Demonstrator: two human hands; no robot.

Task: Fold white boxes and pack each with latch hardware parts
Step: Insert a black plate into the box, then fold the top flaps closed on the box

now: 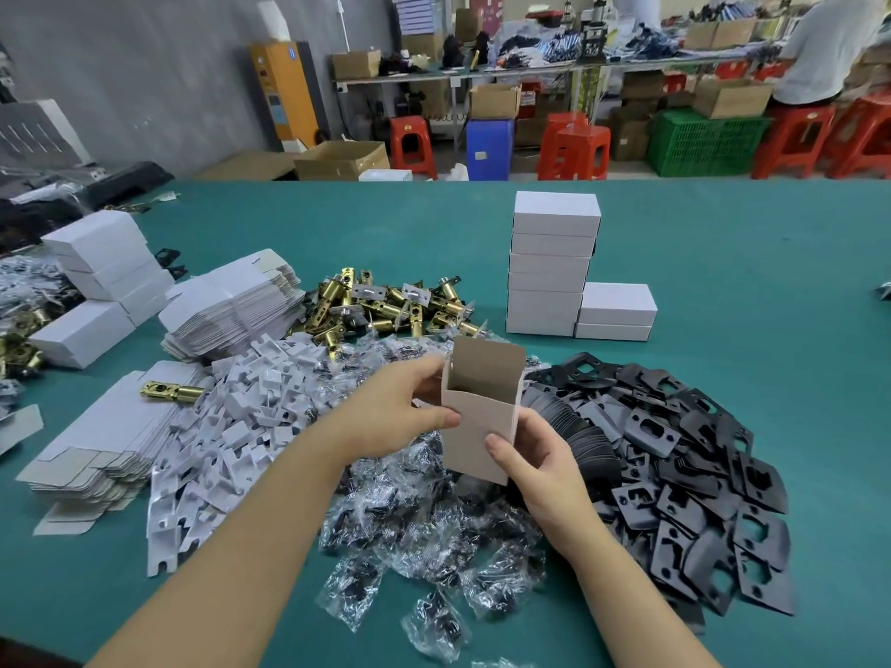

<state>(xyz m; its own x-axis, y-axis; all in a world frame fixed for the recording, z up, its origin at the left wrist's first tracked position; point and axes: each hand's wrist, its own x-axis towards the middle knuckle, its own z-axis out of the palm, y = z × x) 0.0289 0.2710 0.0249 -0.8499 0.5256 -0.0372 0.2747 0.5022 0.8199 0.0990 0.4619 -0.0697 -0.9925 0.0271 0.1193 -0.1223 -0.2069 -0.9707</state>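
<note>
Both hands hold one white box (479,426) upright above the middle of the green surface (723,262). The left hand (410,407) grasps its left side, thumb across the front panel and fingers curled round the upper left edge. The right hand (540,465) grips the lower right corner, thumb pressed on the front face and fingers wrapped behind. The box's top flap stands open, showing the brown inside. Both forearms reach in from the bottom edge of the view and converge on the box.

Directly beneath the hands lies a heap of clear plastic bags (434,532) holding dark parts. Just to the right spreads a pile of black plates (684,484); to the left, a pile of white card inserts (231,426). Behind the box sits a heap of brass latches (385,306), and one single brass latch (171,391) rests on a stack of flat box blanks (101,441) at the left. A second stack of blanks (236,306) lies further back. Closed white boxes stand stacked in a tall column (552,262) with a shorter stack beside it, right of the latches; more closed boxes (103,267) lie at the far left.

Beyond the surface are red stools (573,151), a green crate (704,142), cardboard cartons (342,159) and a person (829,45) seated at a cluttered bench.
</note>
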